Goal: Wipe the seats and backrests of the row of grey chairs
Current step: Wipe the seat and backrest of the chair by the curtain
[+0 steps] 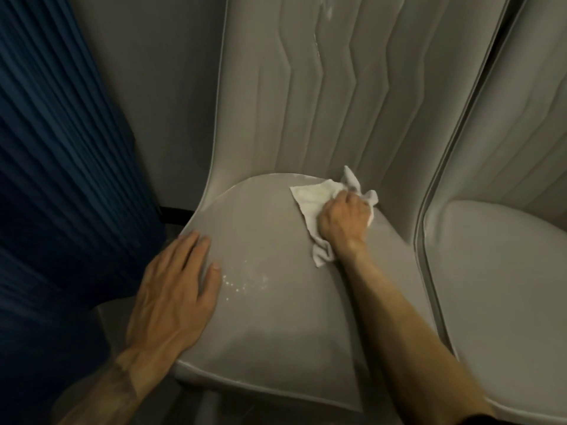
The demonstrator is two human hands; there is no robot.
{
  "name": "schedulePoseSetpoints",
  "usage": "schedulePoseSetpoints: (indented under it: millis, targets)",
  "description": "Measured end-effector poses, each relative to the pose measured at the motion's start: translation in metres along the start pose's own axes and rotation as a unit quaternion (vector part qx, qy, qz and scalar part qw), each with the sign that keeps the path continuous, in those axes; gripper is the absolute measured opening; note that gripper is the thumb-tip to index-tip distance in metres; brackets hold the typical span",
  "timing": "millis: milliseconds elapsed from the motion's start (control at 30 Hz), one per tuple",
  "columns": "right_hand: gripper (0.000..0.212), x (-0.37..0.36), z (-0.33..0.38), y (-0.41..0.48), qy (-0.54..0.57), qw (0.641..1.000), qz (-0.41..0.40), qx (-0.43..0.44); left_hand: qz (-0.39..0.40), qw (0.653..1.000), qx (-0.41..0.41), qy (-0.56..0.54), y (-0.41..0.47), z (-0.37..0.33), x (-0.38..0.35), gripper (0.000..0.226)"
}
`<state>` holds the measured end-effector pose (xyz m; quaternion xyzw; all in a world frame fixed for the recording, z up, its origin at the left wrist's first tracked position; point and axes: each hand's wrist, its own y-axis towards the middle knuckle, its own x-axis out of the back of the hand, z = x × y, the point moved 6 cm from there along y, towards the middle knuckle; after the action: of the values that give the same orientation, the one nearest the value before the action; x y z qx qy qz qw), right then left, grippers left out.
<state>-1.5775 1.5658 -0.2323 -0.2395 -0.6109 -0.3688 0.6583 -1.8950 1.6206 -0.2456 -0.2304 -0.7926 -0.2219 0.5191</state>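
A grey chair fills the middle of the view, with a smooth seat (276,308) and a ribbed backrest (322,102). My right hand (343,219) is closed on a white cloth (310,197) and presses it flat on the far right part of the seat, close to the backrest. My left hand (175,289) lies flat with fingers apart on the seat's left edge and holds nothing. Small shiny wet spots (245,280) sit on the seat just right of my left thumb.
A second grey chair (503,271) stands directly to the right, almost touching the first. A dark blue pleated curtain (61,179) hangs at the left, beside a plain grey wall (159,87).
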Motion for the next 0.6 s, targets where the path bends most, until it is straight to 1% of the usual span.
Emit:
schedulePoseSetpoints:
  millis: [33,100,167,233,300,400,433,500,533,600]
  targets:
    - [0.035,-0.003,0.013,0.004,0.015,1.000,0.000,0.008,-0.001,1.000,-0.001,-0.001,0.001,0.000,0.000,0.077]
    - [0.036,-0.007,0.027,0.007,0.052,0.997,0.010,0.056,0.001,1.000,0.001,-0.001,0.001,-0.001,0.000,0.079]
    - [0.036,-0.006,0.012,0.011,0.056,0.996,0.013,0.074,0.006,1.000,-0.003,0.002,0.002,-0.001,-0.001,0.081]
    - [0.037,-0.004,-0.012,0.014,0.030,0.998,0.007,0.053,0.008,1.000,-0.002,0.001,0.003,0.000,-0.001,0.081]
    - [0.041,-0.005,-0.018,0.018,0.012,1.000,-0.006,0.010,0.009,1.000,-0.002,0.003,0.004,0.000,0.000,0.082]
    - [0.051,-0.011,0.020,0.023,0.011,1.000,-0.008,-0.005,0.003,1.000,-0.001,0.005,0.004,0.000,0.000,0.078]
    - [0.051,-0.015,0.033,0.024,0.016,1.000,-0.007,0.015,-0.001,1.000,-0.001,0.004,0.003,-0.001,0.000,0.077]
    - [0.047,-0.019,0.048,0.024,0.018,0.996,-0.006,0.088,-0.003,1.000,-0.001,0.002,0.003,-0.001,0.000,0.076]
    - [0.045,-0.018,0.048,0.024,0.018,0.993,-0.001,0.116,0.000,1.000,-0.002,0.003,0.003,0.000,0.000,0.076]
    - [0.040,-0.014,0.034,0.026,0.020,0.990,-0.008,0.143,0.002,1.000,-0.007,0.001,0.003,0.000,-0.002,0.076]
